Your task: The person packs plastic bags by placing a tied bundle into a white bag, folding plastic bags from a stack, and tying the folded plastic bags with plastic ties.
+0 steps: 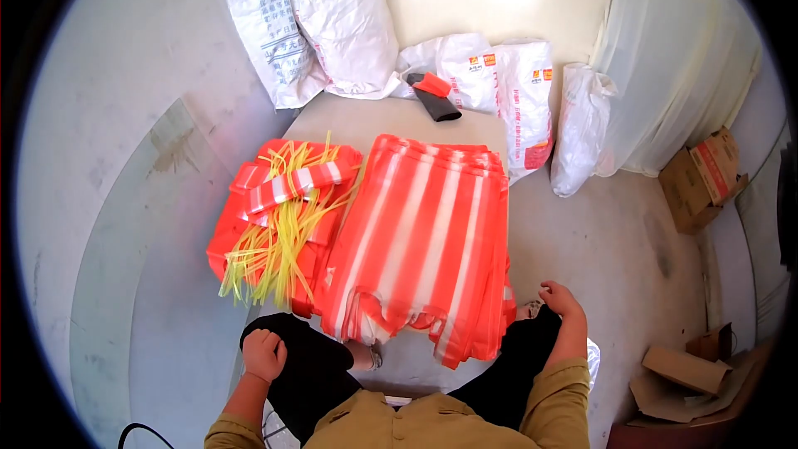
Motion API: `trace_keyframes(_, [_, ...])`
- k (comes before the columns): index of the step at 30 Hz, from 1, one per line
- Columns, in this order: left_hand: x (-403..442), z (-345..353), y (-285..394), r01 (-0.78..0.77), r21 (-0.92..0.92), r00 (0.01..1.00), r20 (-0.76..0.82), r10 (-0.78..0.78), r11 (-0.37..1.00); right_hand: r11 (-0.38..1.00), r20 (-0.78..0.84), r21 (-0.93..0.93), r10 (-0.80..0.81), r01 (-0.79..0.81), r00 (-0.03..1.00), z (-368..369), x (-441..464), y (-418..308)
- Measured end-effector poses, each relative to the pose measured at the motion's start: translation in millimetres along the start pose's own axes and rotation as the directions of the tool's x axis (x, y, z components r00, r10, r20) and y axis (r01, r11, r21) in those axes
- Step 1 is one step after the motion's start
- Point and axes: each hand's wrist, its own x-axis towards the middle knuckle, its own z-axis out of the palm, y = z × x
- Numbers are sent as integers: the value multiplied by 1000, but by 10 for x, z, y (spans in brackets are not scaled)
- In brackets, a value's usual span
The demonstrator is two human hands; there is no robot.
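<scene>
A stack of red-and-white striped plastic bags (424, 233) lies in front of me, its near edge crumpled and hanging down. To its left is a pile of red folded plastic (229, 237) with a striped folded strip (299, 185) and yellow ties (278, 249) on top. My left hand (264, 355) rests on my left knee, fingers curled, below the red pile. Near my right knee, just right of the stack's lower corner, is my right hand (563, 298), its fingers loosely curled. I see nothing held in either hand.
White woven sacks (345, 25) stand at the back, with smaller white bags (524, 108) beside them. A dark roll with a red band (436, 100) lies behind the stack. Cardboard boxes (702, 183) are at the right, and opened cardboard (686, 382) is at the lower right.
</scene>
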Motion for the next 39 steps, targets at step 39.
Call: trace_keyframes(39, [6,-29,-21,6,-1,1000,-6,-6,1000,991,229,-85,-79,101,970,405,332,-1098])
